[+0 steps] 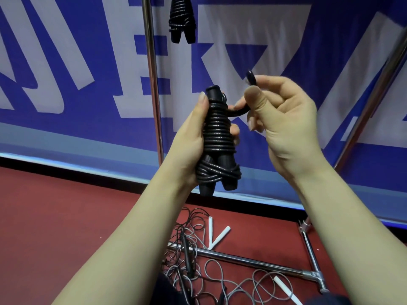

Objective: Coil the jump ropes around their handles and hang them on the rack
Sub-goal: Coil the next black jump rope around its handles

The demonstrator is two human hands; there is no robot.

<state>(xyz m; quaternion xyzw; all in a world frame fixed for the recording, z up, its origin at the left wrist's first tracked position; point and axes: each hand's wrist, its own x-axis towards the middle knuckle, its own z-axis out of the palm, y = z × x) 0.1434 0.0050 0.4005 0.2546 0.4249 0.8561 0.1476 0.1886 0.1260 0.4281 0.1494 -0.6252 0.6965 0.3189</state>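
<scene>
A black jump rope point(217, 137) is coiled tightly around its two black handles, held upright at chest height. My left hand point(193, 142) grips the bundle from the left, fingers wrapped behind it. My right hand point(284, 119) pinches the rope's free loop point(241, 106), which curves out from the top of the coil to a bend above my fingers. Another coiled black rope point(181, 20) hangs from the rack at the top edge. Loose ropes point(193, 256) with white handles point(220, 237) and a black handle lie tangled on the floor below.
A chrome rack upright point(152, 73) stands behind the bundle; a second pole point(374, 97) slants at right. The rack's base bars point(253, 261) lie on the red floor. A blue and white banner point(66, 84) covers the wall behind.
</scene>
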